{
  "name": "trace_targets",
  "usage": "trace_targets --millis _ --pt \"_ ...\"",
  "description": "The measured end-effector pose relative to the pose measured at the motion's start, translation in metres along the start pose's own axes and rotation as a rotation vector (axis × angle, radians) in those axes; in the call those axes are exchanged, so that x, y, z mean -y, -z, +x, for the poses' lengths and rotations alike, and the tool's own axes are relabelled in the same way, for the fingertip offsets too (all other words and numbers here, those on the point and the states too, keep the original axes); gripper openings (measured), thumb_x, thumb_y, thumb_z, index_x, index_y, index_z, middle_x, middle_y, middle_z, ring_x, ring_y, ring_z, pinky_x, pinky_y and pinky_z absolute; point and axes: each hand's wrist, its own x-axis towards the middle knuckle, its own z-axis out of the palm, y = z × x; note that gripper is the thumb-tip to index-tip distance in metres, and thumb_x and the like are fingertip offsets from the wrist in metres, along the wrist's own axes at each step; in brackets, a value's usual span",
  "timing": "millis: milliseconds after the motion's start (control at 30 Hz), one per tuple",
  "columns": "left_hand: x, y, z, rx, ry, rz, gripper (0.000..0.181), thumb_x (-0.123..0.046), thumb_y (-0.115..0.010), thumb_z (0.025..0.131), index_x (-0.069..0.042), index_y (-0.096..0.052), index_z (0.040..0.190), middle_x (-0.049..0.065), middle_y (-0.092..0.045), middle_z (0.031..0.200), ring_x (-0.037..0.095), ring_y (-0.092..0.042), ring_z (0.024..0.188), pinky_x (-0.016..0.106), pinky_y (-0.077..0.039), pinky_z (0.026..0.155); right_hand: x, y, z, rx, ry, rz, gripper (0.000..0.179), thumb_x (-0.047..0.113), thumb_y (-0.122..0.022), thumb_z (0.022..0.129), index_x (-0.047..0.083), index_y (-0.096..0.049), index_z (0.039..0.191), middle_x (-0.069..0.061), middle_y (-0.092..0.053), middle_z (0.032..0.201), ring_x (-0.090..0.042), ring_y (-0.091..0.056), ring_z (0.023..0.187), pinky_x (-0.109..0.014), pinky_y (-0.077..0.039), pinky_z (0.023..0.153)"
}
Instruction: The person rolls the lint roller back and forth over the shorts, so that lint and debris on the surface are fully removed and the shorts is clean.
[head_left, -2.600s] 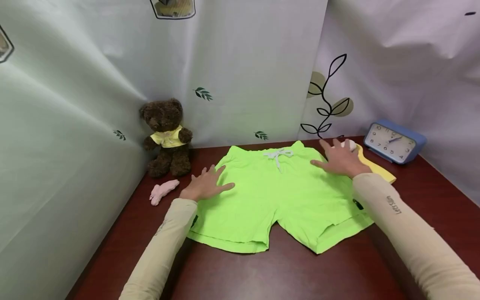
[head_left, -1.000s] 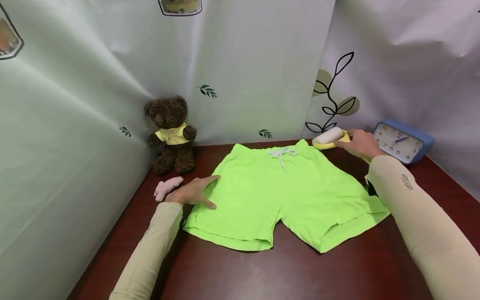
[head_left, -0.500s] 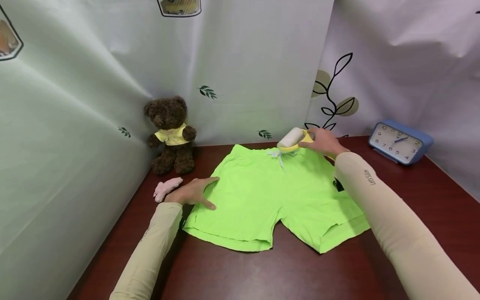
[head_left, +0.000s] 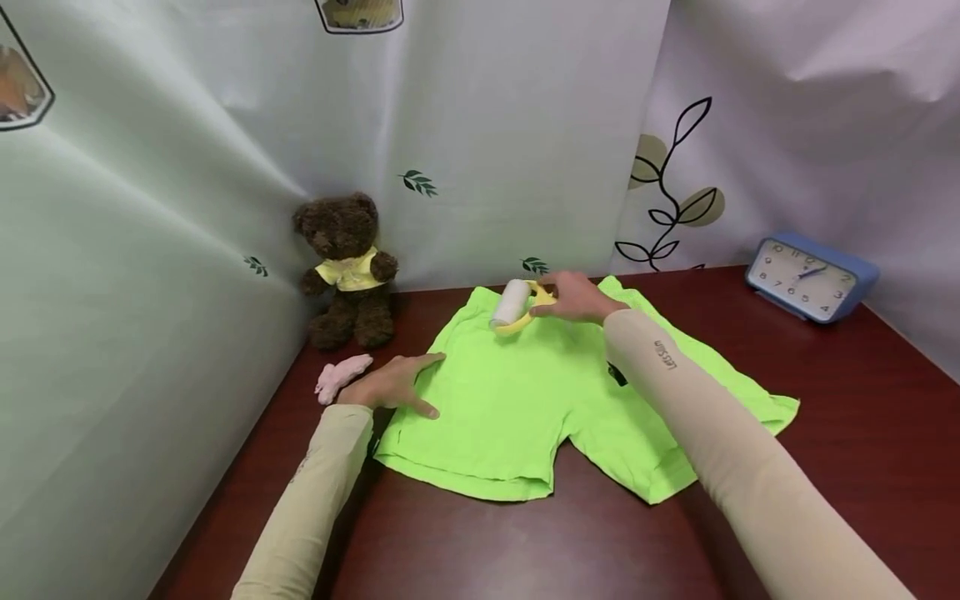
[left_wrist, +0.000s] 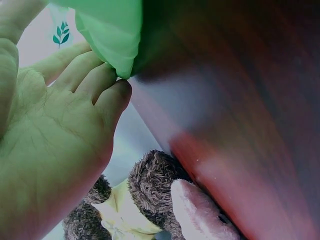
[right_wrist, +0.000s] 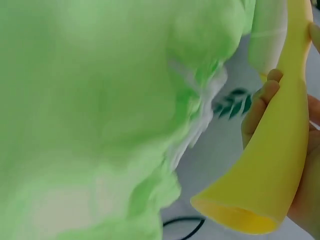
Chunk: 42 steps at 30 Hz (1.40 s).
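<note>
Bright green shorts (head_left: 495, 392) lie spread on the dark red table, waistband toward the wall. My right hand (head_left: 576, 297) grips the yellow handle (right_wrist: 260, 165) of a lint roller, whose white roll (head_left: 511, 302) is over the left part of the waistband. That hand and forearm cover the drawstring in the head view; the right wrist view shows the white drawstring (right_wrist: 200, 125) at the waistband's edge. My left hand (head_left: 390, 383) rests at the left side of the shorts, thumb and fingers spread apart. In the left wrist view its fingertips (left_wrist: 117, 92) meet the green fabric (left_wrist: 115, 35).
A brown teddy bear (head_left: 347, 271) in a yellow shirt sits at the back left against the wall. A small pink plush thing (head_left: 341, 377) lies just beside my left hand. A blue alarm clock (head_left: 812, 277) stands at the back right.
My right hand has taken up the lint roller beside the clock and carried it left across the waistband. My left hand shifted to the shorts' left edge and has since stayed there.
</note>
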Motion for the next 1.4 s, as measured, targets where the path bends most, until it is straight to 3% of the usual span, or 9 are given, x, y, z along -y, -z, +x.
trace_targets --millis 167,267,467,600,800,933,1167,1300,1400 --pt "-0.004 0.004 0.000 0.002 0.036 0.020 0.106 -0.039 -0.088 0.076 -0.017 -0.028 0.161 0.021 -0.030 0.164 0.043 -0.029 0.151 0.059 -0.037 0.114 0.021 -0.010 0.012 0.040 0.057 -0.015 0.067 0.038 -0.072 0.093 0.004 -0.052 0.146 -0.016 -0.056 0.146 -0.022 -0.056 0.100 -0.037 -0.044 0.085" --pt "-0.005 0.007 0.000 0.004 0.045 0.035 0.105 -0.038 -0.088 0.076 -0.017 -0.028 0.160 0.021 -0.031 0.163 0.043 -0.030 0.150 0.059 -0.037 0.114 0.030 -0.016 0.020 0.051 0.085 -0.023 0.069 0.039 -0.072 0.092 0.002 -0.050 0.146 -0.016 -0.058 0.144 -0.022 -0.055 0.093 -0.037 -0.043 0.084" --pt "-0.005 0.007 0.001 0.015 0.028 0.031 0.107 -0.038 -0.088 0.076 -0.015 -0.027 0.160 0.024 -0.030 0.163 0.044 -0.031 0.150 0.059 -0.038 0.114 0.028 -0.030 0.029 0.083 0.065 -0.055 0.068 0.040 -0.072 0.092 0.005 -0.051 0.147 -0.015 -0.068 0.123 -0.018 -0.047 0.085 -0.033 -0.039 0.080" --pt "-0.005 0.007 0.001 0.010 0.023 0.039 0.107 -0.038 -0.089 0.075 -0.013 -0.028 0.160 0.025 -0.031 0.162 0.044 -0.032 0.149 0.058 -0.038 0.114 0.024 -0.033 0.030 0.096 0.057 -0.053 0.067 0.040 -0.072 0.092 0.007 -0.053 0.146 -0.013 -0.067 0.128 -0.019 -0.053 0.095 -0.034 -0.043 0.087" --pt "-0.004 0.005 0.002 0.013 0.023 0.039 0.107 -0.039 -0.089 0.075 -0.015 -0.029 0.160 0.025 -0.031 0.162 0.044 -0.032 0.148 0.058 -0.039 0.113 0.018 -0.028 0.031 0.138 0.049 -0.093 0.067 0.042 -0.072 0.092 0.011 -0.052 0.148 -0.013 -0.072 0.111 -0.018 -0.053 0.086 -0.031 -0.043 0.081" --pt "-0.003 0.002 0.002 0.014 0.015 0.042 0.105 -0.040 -0.089 0.074 -0.016 -0.031 0.159 0.024 -0.033 0.161 0.044 -0.034 0.148 0.058 -0.040 0.112 0.013 -0.024 0.030 0.179 0.053 -0.132 0.067 0.043 -0.071 0.092 0.014 -0.051 0.149 -0.010 -0.073 0.116 -0.018 -0.058 0.092 -0.031 -0.045 0.082" --pt "-0.004 0.000 0.002 0.014 0.008 0.054 0.104 -0.040 -0.088 0.075 -0.017 -0.032 0.159 0.022 -0.034 0.161 0.043 -0.035 0.148 0.058 -0.041 0.111 0.003 -0.013 0.024 0.220 0.043 -0.133 0.067 0.042 -0.069 0.093 0.016 -0.048 0.151 -0.012 -0.059 0.145 -0.029 -0.062 0.120 -0.042 -0.051 0.098" --pt "-0.006 0.000 0.002 0.021 0.007 0.048 0.103 -0.040 -0.088 0.076 -0.018 -0.031 0.159 0.021 -0.033 0.162 0.044 -0.034 0.148 0.059 -0.041 0.111 -0.003 -0.005 0.020 0.224 0.048 -0.135 0.065 0.041 -0.070 0.093 0.014 -0.050 0.149 -0.015 -0.059 0.144 -0.029 -0.062 0.118 -0.042 -0.051 0.095" --pt "-0.007 0.001 0.001 0.021 0.010 0.044 0.103 -0.039 -0.088 0.076 -0.018 -0.031 0.159 0.023 -0.032 0.162 0.044 -0.033 0.148 0.060 -0.040 0.111 -0.007 0.002 0.017 0.231 0.057 -0.141 0.064 0.040 -0.070 0.093 0.012 -0.052 0.148 -0.016 -0.066 0.131 -0.027 -0.065 0.106 -0.037 -0.051 0.086"
